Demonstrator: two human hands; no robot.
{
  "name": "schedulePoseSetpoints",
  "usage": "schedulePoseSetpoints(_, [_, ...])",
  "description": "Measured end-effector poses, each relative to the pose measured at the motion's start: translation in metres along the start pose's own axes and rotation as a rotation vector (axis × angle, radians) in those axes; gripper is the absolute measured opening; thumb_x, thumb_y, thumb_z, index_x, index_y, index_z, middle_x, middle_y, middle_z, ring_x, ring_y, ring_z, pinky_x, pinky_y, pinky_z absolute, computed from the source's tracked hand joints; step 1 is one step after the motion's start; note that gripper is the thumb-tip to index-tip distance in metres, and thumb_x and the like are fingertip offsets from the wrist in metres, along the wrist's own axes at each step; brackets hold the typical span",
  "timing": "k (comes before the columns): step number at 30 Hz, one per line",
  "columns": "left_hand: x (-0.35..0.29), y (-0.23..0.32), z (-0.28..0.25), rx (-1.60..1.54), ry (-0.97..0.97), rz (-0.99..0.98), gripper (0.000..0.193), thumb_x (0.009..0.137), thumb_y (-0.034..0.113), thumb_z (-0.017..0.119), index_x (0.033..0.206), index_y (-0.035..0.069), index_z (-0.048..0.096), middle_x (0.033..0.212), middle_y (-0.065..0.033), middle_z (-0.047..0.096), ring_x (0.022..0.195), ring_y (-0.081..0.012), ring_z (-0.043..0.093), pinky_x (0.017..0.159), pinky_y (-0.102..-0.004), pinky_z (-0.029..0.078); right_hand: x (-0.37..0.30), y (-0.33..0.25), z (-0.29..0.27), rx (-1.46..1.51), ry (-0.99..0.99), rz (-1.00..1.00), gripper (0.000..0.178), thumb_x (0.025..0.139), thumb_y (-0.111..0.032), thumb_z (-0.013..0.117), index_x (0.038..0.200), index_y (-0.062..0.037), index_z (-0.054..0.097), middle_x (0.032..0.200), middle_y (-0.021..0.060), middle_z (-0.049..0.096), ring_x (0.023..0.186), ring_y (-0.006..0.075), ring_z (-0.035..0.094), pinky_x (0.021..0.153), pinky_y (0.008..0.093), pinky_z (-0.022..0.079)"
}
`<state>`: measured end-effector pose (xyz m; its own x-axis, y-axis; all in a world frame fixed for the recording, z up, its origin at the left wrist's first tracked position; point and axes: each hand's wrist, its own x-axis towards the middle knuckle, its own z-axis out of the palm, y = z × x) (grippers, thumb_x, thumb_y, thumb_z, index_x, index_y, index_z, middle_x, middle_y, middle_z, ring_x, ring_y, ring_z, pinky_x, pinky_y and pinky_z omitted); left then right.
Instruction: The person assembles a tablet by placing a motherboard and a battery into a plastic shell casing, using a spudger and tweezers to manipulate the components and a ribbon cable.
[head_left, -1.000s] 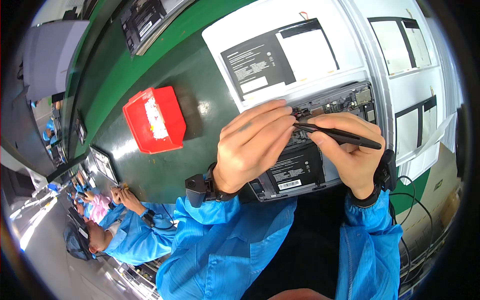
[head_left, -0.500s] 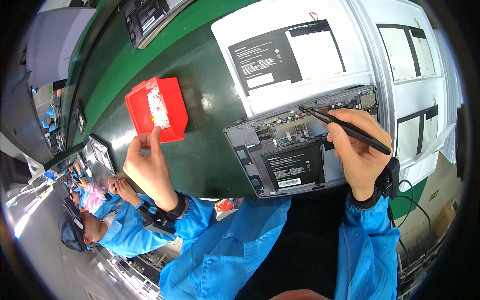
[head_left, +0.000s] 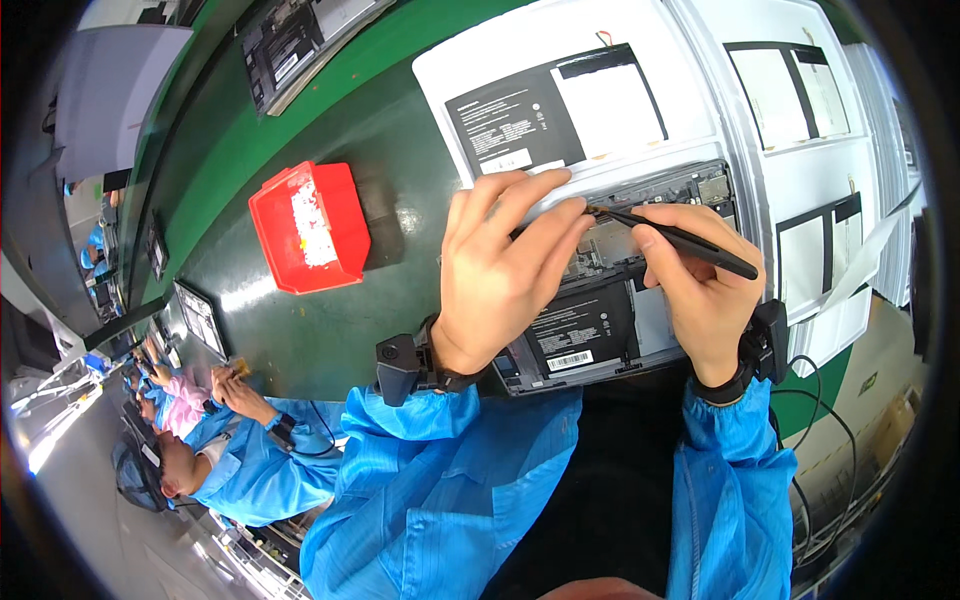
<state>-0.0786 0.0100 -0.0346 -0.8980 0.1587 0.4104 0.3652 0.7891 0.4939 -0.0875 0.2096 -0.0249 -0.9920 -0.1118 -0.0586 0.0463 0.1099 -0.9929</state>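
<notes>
An opened tablet-like device point(head_left: 660, 330), its circuit board and black battery point(head_left: 585, 335) exposed, lies on the table before me. My right hand point(head_left: 715, 285) is closed around black tweezers point(head_left: 690, 245), whose tips point down at the board's far part. From the left, my left hand point(head_left: 500, 270) reaches over the device, thumb and index fingertips drawn together right beside the tweezer tips. Whatever small thing those fingertips may pinch is hidden. They also cover the left part of the board.
A red bin point(head_left: 350, 230) with small white pieces stands at the left. White foam trays point(head_left: 690, 130) holding flat batteries point(head_left: 515, 130) lie behind and to the right. Another opened device point(head_left: 290, 50) sits at the far left. A co-worker in blue point(head_left: 265, 465) works at the left.
My left hand has moved right from the red bin to the device, its fingertips now by the tweezer tips. The right hand stays over the board with the tweezers.
</notes>
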Motion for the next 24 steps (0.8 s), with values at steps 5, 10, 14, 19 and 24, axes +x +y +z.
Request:
schedulePoseSetpoints(5, [0.001, 0.0, 0.002, -0.008, 0.005, 0.007, 0.022, 0.071, 0.005, 0.085, 0.092, 0.006, 0.078, 0.106, -0.0066, 0.074, 0.093, -0.0272, 0.066, 0.079, -0.0362, 0.049, 0.0, 0.001, -0.001, 0.009, 0.008, 0.017, 0.021, 0.087, 0.002, 0.077, 0.107, 0.0044, 0.074, 0.097, 0.0108, 0.073, 0.072, 0.0072, 0.067, 0.052, 0.0164, 0.045])
schedulePoseSetpoints(10, [0.002, 0.0, 0.001, -0.026, 0.006, 0.011, 0.022, 0.071, 0.003, 0.085, 0.092, 0.005, 0.077, 0.104, -0.0073, 0.074, 0.092, -0.0275, 0.066, 0.08, -0.0366, 0.052, -0.001, 0.001, 0.001, -0.014, 0.026, -0.014, 0.02, 0.086, 0.003, 0.077, 0.106, 0.0039, 0.075, 0.097, 0.01, 0.073, 0.072, 0.006, 0.066, 0.051, 0.016, 0.043])
schedulePoseSetpoints(14, [-0.001, 0.0, 0.004, -0.019, 0.015, 0.016, 0.023, 0.071, 0.002, 0.085, 0.092, 0.004, 0.077, 0.103, -0.0079, 0.074, 0.091, -0.0275, 0.067, 0.08, -0.0369, 0.053, -0.001, 0.001, 0.0, 0.02, 0.022, 0.032, 0.019, 0.087, 0.002, 0.077, 0.106, 0.0036, 0.075, 0.096, 0.0088, 0.073, 0.071, 0.0054, 0.064, 0.054, 0.017, 0.044])
schedulePoseSetpoints(19, [-0.001, 0.004, 0.003, -0.095, 0.029, -0.019, 0.022, 0.071, 0.001, 0.085, 0.091, 0.003, 0.077, 0.101, -0.0082, 0.074, 0.091, -0.0278, 0.067, 0.077, -0.0367, 0.055, 0.0, -0.008, -0.005, 0.07, 0.014, 0.165, 0.017, 0.088, 0.002, 0.076, 0.105, 0.0038, 0.075, 0.093, 0.0055, 0.072, 0.072, 0.0043, 0.063, 0.057, 0.0174, 0.045])
schedulePoseSetpoints(24, [-0.002, 0.004, 0.006, -0.059, 0.019, -0.042, 0.021, 0.071, 0.0, 0.085, 0.09, 0.002, 0.076, 0.101, -0.0085, 0.075, 0.091, -0.0285, 0.067, 0.077, -0.0367, 0.055, 0.005, -0.003, 0.001, 0.034, 0.03, 0.157, 0.016, 0.089, 0.0, 0.076, 0.105, 0.0035, 0.075, 0.087, 0.0022, 0.071, 0.065, 0.0001, 0.052, 0.054, 0.0166, 0.037])
